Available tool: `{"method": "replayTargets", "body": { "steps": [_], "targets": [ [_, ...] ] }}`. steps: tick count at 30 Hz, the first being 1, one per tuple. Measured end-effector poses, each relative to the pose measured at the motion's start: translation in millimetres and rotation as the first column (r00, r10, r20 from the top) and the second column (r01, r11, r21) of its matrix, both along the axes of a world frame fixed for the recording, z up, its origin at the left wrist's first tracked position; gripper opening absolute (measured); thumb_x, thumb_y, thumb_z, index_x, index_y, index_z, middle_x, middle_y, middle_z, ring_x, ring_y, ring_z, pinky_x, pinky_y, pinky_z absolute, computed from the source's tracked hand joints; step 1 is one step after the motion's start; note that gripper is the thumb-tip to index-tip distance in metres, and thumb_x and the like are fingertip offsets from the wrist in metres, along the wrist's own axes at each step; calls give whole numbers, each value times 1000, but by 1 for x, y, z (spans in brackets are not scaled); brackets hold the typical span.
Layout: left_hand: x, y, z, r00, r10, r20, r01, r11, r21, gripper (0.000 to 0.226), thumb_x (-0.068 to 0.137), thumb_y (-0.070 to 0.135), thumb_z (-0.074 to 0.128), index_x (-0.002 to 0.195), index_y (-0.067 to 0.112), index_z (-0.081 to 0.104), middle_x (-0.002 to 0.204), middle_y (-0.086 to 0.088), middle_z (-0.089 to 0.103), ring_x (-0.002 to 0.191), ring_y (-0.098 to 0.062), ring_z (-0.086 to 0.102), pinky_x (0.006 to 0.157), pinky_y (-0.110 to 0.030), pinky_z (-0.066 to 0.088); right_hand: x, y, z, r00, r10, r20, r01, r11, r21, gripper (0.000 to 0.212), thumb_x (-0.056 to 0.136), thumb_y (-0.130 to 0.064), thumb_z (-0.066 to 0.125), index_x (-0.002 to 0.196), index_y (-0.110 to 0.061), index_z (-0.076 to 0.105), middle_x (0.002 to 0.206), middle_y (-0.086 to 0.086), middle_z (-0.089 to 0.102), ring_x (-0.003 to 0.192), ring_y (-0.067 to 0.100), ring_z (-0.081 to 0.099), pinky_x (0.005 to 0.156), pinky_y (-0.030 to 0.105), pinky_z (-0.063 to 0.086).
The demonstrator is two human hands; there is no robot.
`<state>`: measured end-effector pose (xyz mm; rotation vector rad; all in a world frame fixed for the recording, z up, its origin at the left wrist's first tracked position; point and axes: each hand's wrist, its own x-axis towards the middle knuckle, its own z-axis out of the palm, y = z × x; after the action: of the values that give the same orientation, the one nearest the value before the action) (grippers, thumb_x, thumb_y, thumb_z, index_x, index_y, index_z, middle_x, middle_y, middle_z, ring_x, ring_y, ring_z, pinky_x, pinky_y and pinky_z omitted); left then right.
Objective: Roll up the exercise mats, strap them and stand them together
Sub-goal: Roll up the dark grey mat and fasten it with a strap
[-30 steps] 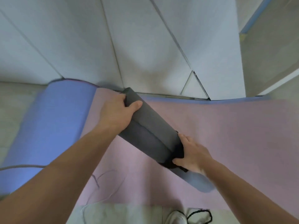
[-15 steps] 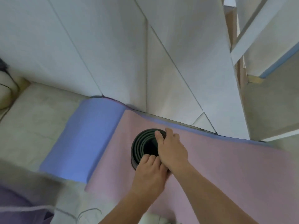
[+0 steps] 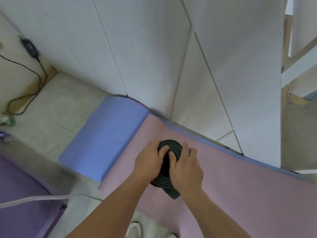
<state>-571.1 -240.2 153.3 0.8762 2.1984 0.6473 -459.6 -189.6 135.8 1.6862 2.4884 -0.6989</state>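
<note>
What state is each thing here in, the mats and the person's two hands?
grey mat: rolled up, stood on end on the pink mat, spiral end up.
left hand: grips the roll's top rim.
right hand: grips the rim from the other side.
pink mat: unrolled, lying flat over the blue mat.
blue mat: unrolled, flat, partly covered by the pink one.
purple mat: appears unrolled and flat; blurred.

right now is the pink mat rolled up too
No, the pink mat lies spread flat; only the dark mat is rolled.
</note>
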Motion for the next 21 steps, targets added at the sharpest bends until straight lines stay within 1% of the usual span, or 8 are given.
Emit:
{"method": "replayTargets", "body": {
  "steps": [2, 4, 6, 8, 11, 14, 18, 21],
  "targets": [
    [-17, -3, 9, 981, 22, 193, -22, 1000, 0, 22, 101, 42, 51, 117, 29, 55, 114, 4, 63, 98, -12, 59, 84, -30, 49, -6, 4, 5, 999, 46, 20, -45, 996, -79, 64, 97, -42, 45, 150, -20, 16, 132, 8, 36, 90, 25, 57, 65, 33, 46],
    [-31, -9, 21, 936, -20, 352, 44, 997, -60, 28, 97, 34, 62, 123, 27, 54, 113, 3, 63, 99, -14, 59, 73, -24, 49, -9, 8, 13, 997, 70, 36, -61, 978, -201, 60, 92, -23, 53, 144, -19, 24, 126, 10, 39, 81, 24, 53, 64, 32, 44],
    [-39, -14, 33, 940, -124, 316, 178, 973, -146, 38, 93, 19, 65, 129, 18, 52, 118, -3, 61, 96, -18, 59, 57, -18, 45, -12, 8, 28, 996, 90, 4, -86, 959, -271, 41, 90, -13, 54, 127, -16, 39, 115, 10, 49, 84, 25, 55, 70, 35, 49],
    [-43, -19, 47, 954, -128, 270, 186, 961, -204, 43, 89, 9, 64, 130, 12, 50, 119, -10, 58, 89, -22, 58, 48, -21, 46, -13, 4, 49, 991, 131, -22, -132, 959, -252, 32, 90, -11, 52, 120, -18, 46, 109, 7, 52, 87, 24, 57, 75, 36, 50],
    [-51, -33, 88, 930, 29, 366, 75, 961, -267, 63, 83, 8, 69, 140, 15, 42, 130, -13, 53, 98, -31, 61, 58, -39, 59, -19, -5, 92, 982, 189, -23, -189, 959, -213, 32, 91, -11, 51, 121, -22, 48, 109, 4, 52, 92, 23, 57, 74, 32, 47],
    [-60, -55, 152, 881, 130, 454, 33, 942, -333, 69, 87, 11, 64, 149, 18, 34, 141, -17, 46, 110, -38, 60, 60, -42, 60, -31, -16, 150, 958, 281, -48, -285, 946, -155, 34, 89, -14, 50, 122, -23, 53, 111, 3, 60, 94, 20, 59, 79, 36, 52],
    [-85, -89, 237, 805, 228, 548, 20, 913, -408, 64, 89, 25, 57, 147, 10, 32, 142, -28, 42, 88, -46, 71, 77, -48, 61, -61, -31, 239, 920, 390, -34, -391, 920, -28, 34, 90, -12, 49, 123, -21, 54, 112, 4, 59, 94, 23, 57, 70, 30, 37],
    [-121, -115, 286, 763, 284, 581, -27, 911, -411, 72, 88, 30, 57, 151, 11, 25, 118, -33, 58, 75, -44, 73, 77, -47, 61, -102, -45, 298, 885, 461, -60, -458, 887, 56, 35, 90, -15, 47, 123, -24, 53, 112, 2, 60, 88, 21, 54, 69, 30, 38]
  ]
}}
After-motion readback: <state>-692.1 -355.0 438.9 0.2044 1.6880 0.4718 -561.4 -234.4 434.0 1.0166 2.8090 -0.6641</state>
